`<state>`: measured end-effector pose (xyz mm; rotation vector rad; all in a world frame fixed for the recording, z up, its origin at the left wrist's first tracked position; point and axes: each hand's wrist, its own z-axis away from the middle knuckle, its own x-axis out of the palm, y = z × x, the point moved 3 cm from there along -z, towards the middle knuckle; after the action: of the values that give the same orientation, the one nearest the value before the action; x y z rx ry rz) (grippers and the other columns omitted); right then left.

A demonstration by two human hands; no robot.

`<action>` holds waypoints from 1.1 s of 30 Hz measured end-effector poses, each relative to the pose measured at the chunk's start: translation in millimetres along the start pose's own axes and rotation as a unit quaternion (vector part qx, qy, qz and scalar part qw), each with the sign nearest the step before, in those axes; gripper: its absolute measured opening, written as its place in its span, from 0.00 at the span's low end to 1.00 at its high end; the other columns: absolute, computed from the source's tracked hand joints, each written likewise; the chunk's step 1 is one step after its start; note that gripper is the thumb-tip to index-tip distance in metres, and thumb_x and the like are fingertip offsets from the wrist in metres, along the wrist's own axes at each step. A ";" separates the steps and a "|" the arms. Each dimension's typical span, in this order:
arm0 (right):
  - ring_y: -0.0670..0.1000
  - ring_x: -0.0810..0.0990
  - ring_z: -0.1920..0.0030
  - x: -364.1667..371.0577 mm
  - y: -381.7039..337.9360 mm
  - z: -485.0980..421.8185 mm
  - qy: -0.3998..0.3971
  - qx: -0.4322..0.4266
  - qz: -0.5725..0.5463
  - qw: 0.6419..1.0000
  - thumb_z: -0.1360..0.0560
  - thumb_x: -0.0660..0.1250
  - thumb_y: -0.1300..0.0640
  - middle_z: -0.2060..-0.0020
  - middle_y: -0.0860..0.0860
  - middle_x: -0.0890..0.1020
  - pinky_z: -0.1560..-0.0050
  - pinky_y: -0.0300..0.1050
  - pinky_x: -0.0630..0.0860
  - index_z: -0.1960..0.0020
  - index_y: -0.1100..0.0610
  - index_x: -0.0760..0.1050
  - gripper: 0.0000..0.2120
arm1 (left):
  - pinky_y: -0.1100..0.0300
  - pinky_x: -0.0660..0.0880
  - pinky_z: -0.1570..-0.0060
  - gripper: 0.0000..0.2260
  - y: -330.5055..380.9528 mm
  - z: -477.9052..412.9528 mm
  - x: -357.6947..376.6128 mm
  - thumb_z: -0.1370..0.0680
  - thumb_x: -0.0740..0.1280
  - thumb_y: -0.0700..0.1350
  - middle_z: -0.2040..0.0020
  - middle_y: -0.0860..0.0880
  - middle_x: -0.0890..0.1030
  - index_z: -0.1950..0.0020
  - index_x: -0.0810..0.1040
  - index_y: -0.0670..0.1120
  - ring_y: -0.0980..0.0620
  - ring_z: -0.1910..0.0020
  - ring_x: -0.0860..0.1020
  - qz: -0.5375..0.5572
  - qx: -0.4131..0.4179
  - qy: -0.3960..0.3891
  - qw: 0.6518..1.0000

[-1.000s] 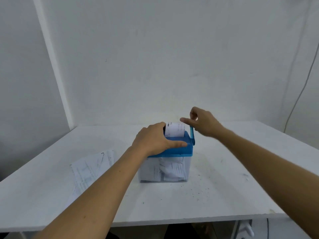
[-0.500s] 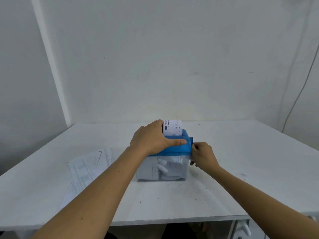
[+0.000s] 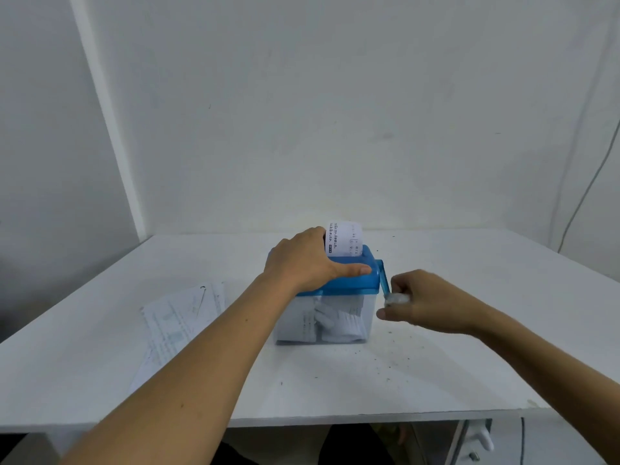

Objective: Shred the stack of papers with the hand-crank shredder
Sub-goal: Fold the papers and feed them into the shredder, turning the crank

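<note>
White table (image 3: pixel 469 364), left hand (image 3: pixel 302 263) clasping shredder (image 3: pixel 349 283) top, right hand (image 3: pixel 426 302) gripping its crank (image 3: pixel 383 276)

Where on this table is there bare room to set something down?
Free: the table right of the right hand, and the strip between the shredder and the wall. Crowded: left of the shredder, where the stack of papers lies, and around the crank.

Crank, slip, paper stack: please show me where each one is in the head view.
crank (image 3: pixel 383 278): head view, middle of its blue arm.
slip (image 3: pixel 345 239): head view, its printed face.
stack (image 3: pixel 181 317): head view, middle of the top sheet.
</note>
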<state>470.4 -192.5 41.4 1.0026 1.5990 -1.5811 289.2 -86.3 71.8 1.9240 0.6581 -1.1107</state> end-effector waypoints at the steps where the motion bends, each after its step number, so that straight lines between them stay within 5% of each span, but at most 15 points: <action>1: 0.46 0.73 0.68 -6.0 -2.3 1.4 0.008 -0.011 0.020 1.000 0.28 0.74 0.44 0.69 0.48 0.76 0.66 0.40 0.69 0.61 0.55 0.74 0.16 | 0.49 0.80 0.50 0.35 1.6 -0.2 -1.6 0.39 0.66 0.80 0.45 0.58 0.78 0.45 0.70 0.57 0.51 0.52 0.78 0.001 0.003 -0.002 1.000; 9: 0.46 0.70 0.70 -44.4 -7.7 -3.7 -0.004 -0.077 -0.027 0.997 0.29 0.71 0.37 0.69 0.48 0.83 0.67 0.41 0.66 0.63 0.59 0.73 0.24 | 0.50 0.80 0.51 0.39 1.7 -2.3 -1.1 0.41 0.65 0.82 0.41 0.58 0.81 0.40 0.75 0.57 0.51 0.52 0.80 0.000 0.013 0.007 1.000; 16: 0.45 0.74 0.69 -58.4 -13.6 -30.7 0.100 -0.119 -0.143 0.977 0.20 0.64 0.45 0.71 0.51 0.81 0.60 0.42 0.72 0.65 0.58 0.77 0.20 | 0.52 0.80 0.49 0.42 2.7 -2.0 -1.6 0.42 0.65 0.82 0.40 0.60 0.81 0.35 0.76 0.59 0.54 0.49 0.79 0.013 0.021 0.003 1.000; 24: 0.48 0.79 0.67 -44.5 -3.6 -97.8 0.206 -0.080 -0.128 0.967 0.20 0.66 0.50 0.62 0.50 0.81 0.65 0.42 0.79 0.54 0.58 0.75 0.11 | 0.51 0.80 0.46 0.42 3.3 -1.3 -0.7 0.38 0.67 0.79 0.32 0.56 0.77 0.31 0.72 0.58 0.50 0.46 0.78 0.014 0.021 0.002 1.000; 28: 0.49 0.70 0.69 3.6 14.2 -103.9 0.226 -0.002 -0.107 0.968 0.19 0.64 0.59 0.69 0.50 0.75 0.71 0.33 0.66 0.65 0.57 0.68 0.16 | 0.52 0.79 0.47 0.40 2.8 -1.1 -0.5 0.38 0.66 0.80 0.35 0.57 0.79 0.34 0.74 0.58 0.52 0.48 0.78 0.003 0.021 0.011 1.000; 30: 0.50 0.71 0.70 28.8 22.6 -91.7 0.221 0.035 -0.143 0.964 0.21 0.62 0.67 0.71 0.50 0.75 0.75 0.31 0.67 0.66 0.59 0.69 0.15 | 0.51 0.79 0.47 0.39 3.1 -2.0 -0.6 0.38 0.66 0.80 0.37 0.57 0.79 0.36 0.74 0.56 0.52 0.51 0.77 -0.003 0.014 0.014 1.000; 33: 0.47 0.75 0.73 49.0 25.6 -66.9 0.213 0.073 -0.210 0.951 0.17 0.60 0.60 0.69 0.52 0.79 0.74 0.32 0.71 0.64 0.57 0.74 0.16 | 0.53 0.78 0.49 0.39 3.2 -0.7 -0.3 0.38 0.65 0.80 0.38 0.57 0.79 0.37 0.74 0.55 0.53 0.52 0.76 0.000 0.003 0.015 1.000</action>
<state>472.9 -123.2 -10.9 1.2012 2.1265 -1.8760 291.8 -87.5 73.5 1.9497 0.6705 -1.0866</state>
